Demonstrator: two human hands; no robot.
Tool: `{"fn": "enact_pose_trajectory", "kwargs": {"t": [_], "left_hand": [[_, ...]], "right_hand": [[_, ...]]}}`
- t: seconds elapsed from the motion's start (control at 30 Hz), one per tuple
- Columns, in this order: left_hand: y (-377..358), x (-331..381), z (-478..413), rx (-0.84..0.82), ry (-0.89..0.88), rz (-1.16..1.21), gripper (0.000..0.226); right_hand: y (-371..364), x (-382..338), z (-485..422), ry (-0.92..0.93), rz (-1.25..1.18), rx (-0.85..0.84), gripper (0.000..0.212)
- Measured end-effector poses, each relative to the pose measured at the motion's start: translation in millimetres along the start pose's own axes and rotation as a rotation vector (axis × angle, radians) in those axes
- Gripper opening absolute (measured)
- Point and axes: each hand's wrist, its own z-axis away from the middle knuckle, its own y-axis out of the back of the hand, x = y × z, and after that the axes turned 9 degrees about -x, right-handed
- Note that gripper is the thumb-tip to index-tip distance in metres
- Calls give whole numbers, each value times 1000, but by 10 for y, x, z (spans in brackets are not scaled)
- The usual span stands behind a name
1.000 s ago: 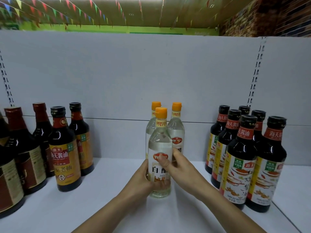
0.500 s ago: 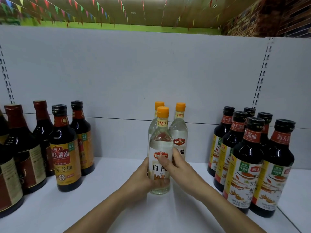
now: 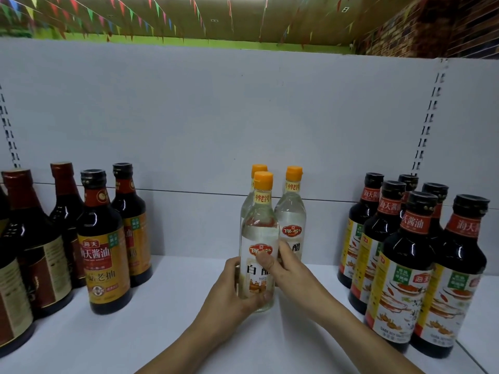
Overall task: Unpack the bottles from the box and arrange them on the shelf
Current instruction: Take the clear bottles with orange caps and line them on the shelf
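- Your left hand (image 3: 232, 292) gripped the lower body of the front clear bottle (image 3: 259, 228) from its left side, with the thumb laid across the front near the base.
- Your right hand (image 3: 293, 271) held the same bottle from the right. Its thumb pressed on the label and its fingers curled round the far side.
- That bottle stood upright near the middle of the white shelf (image 3: 167, 325), with its orange cap (image 3: 263, 180) on.
- Just behind it stood the rear left clear bottle (image 3: 258, 168), mostly hidden, and the rear right clear bottle (image 3: 291, 211). Both were upright and orange-capped. You could not tell whether either touched the front one.
- Well apart to your left stood a cluster of dark bottles. The yellow-labelled dark bottle (image 3: 104, 252) was near its front, and larger brown ones were cut off by the frame edge.
- Well apart to your right stood the soy sauce group (image 3: 405, 268), dark bottles with black caps and red neck bands, packed close in rows.
- The grey back panel (image 3: 216, 117) rose behind everything.
- Coloured bunting (image 3: 140, 14) hung under the ceiling above the panel.
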Motion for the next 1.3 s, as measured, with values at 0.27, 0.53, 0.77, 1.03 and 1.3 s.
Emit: {"fn": "enact_pose_trajectory", "kwargs": {"t": [0.27, 0.53, 0.77, 1.03, 1.3], "left_hand": [[-6, -47, -27, 49, -22, -69, 68], [-24, -59, -29, 90, -42, -71, 58], [-17, -95, -53, 97, -61, -95, 55], [-1, -84, -30, 83, -60, -60, 67], [36, -32, 34, 34, -78, -21, 78]], "right_hand": [[-91, 123, 17, -16, 11, 129, 36], [-117, 308, -29, -31, 124, 181, 57], [-127, 311, -6, -26, 165, 172, 61], [-131, 280, 68, -1, 333, 197, 67], [-117, 107, 183, 110, 479, 355, 27]]}}
